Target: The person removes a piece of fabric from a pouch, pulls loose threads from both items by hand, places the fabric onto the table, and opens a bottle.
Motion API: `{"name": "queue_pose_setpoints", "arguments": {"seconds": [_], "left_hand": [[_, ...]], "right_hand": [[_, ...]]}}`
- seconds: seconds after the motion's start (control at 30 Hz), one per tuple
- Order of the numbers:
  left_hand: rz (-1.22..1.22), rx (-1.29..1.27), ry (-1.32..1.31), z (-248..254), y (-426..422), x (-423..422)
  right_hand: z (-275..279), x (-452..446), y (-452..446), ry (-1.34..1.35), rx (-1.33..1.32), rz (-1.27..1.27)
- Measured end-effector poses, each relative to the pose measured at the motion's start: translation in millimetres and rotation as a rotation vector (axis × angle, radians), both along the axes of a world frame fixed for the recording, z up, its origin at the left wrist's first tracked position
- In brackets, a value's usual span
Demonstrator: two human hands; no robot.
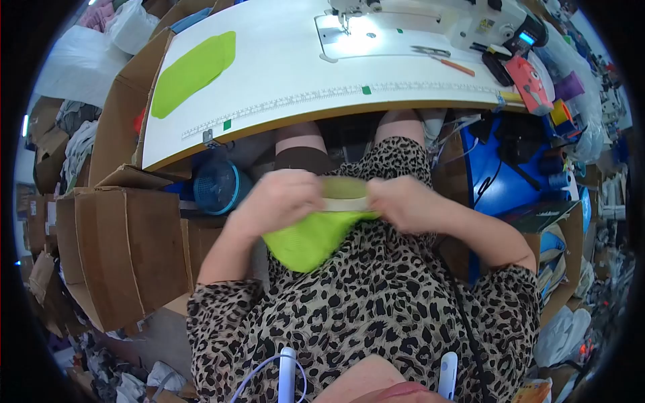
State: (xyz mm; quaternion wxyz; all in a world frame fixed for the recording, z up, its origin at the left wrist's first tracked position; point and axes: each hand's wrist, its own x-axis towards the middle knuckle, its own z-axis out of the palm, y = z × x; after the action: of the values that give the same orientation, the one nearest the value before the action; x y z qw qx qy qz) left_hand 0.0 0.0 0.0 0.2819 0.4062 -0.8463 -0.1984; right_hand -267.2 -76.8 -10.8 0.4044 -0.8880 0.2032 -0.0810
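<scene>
Over my lap a lime-green fabric piece [306,242] with a pale band [346,204] along its open top edge is stretched between my hands. My left hand [285,198], slightly blurred, is closed on the left end of the band. On the other end, the fingers of my right hand [403,203] pinch the band. The green cloth hangs down below, mostly under my left hand. A flat lime-green fabric panel [195,72] lies on the left of the white sewing table [282,67].
A sewing machine [356,10] with its lamp lit stands at the table's far side. Thread snips [430,51] and an orange-handled tool [457,67] lie near it. A ruler tape [289,101] runs along the front edge. Cardboard boxes [127,248] and a blue basket [218,187] are at left.
</scene>
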Motion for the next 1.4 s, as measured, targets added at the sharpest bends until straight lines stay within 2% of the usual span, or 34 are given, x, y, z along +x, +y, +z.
{"name": "queue_pose_setpoints", "arguments": {"seconds": [0.03,0.07,0.1,0.13,0.23,0.3,0.4,0.47,0.53,0.6,0.7,0.73,0.83,0.87,0.93,1.03,1.2,1.33,1.4], "left_hand": [[0.091,0.033,0.037,-7.7,1.7,16.4],[0.097,0.013,0.024,-7.6,-3.5,22.4],[0.125,-0.039,0.059,-26.6,-11.6,18.0],[0.169,-0.037,-0.004,-28.1,-1.2,23.5],[0.149,-0.046,0.022,-29.0,3.6,10.2],[0.19,-0.037,0.167,-20.9,2.2,10.8],[0.248,-0.092,0.204,-21.2,6.5,14.4],[0.285,-0.104,0.237,-28.2,11.4,9.2],[0.319,-0.073,0.241,-28.5,12.0,5.4],[0.342,-0.057,0.23,-28.1,10.5,-1.7],[0.318,-0.11,0.169,-23.7,6.2,-15.0],[0.302,-0.135,0.159,-24.0,4.8,-17.6],[0.4,-0.143,0.147,-26.5,4.4,-11.8],[0.522,-0.11,0.215,-27.0,4.4,-5.9],[0.586,-0.063,0.266,-22.6,4.9,5.8],[0.431,-0.021,0.197,-23.5,5.0,-1.7],[0.417,0.016,0.186,-27.4,5.1,-9.8],[0.369,-0.022,0.242,-30.2,9.1,-6.3],[0.355,-0.022,0.246,-32.4,11.8,-4.2]], "right_hand": [[-29.0,-20.4,-11.4,-0.084,-0.018,-0.148],[-44.5,-42.1,-20.5,-0.047,0.085,-0.201],[-36.6,-65.9,-30.7,0.083,0.157,-0.26],[-39.5,-53.3,-34.1,0.002,0.202,-0.265],[-28.4,-22.3,-24.9,-0.205,0.352,-0.26],[-15.1,-15.0,-24.9,-0.397,0.389,-0.305],[-19.4,-13.6,-29.8,-0.418,0.41,-0.354],[-21.7,-10.9,-19.5,-0.32,0.332,-0.368],[-11.0,-4.3,-2.9,-0.233,0.065,-0.263],[-6.8,8.0,5.9,-0.256,-0.279,-0.162],[-13.0,32.0,10.0,-0.441,-0.632,-0.147],[-14.6,32.9,8.7,-0.478,-0.678,-0.119],[-17.8,24.7,7.2,-0.536,-0.723,0.001],[-20.7,20.2,6.7,-0.563,-0.696,0.055],[-22.5,11.1,7.8,-0.508,-0.692,0.038],[-22.6,14.3,10.5,-0.539,-0.647,-0.02],[-19.6,17.7,10.2,-0.529,-0.683,0.015],[-19.2,12.2,4.8,-0.548,-0.586,-0.063],[-14.9,2.9,-0.1,-0.4,-0.587,-0.155]]}}
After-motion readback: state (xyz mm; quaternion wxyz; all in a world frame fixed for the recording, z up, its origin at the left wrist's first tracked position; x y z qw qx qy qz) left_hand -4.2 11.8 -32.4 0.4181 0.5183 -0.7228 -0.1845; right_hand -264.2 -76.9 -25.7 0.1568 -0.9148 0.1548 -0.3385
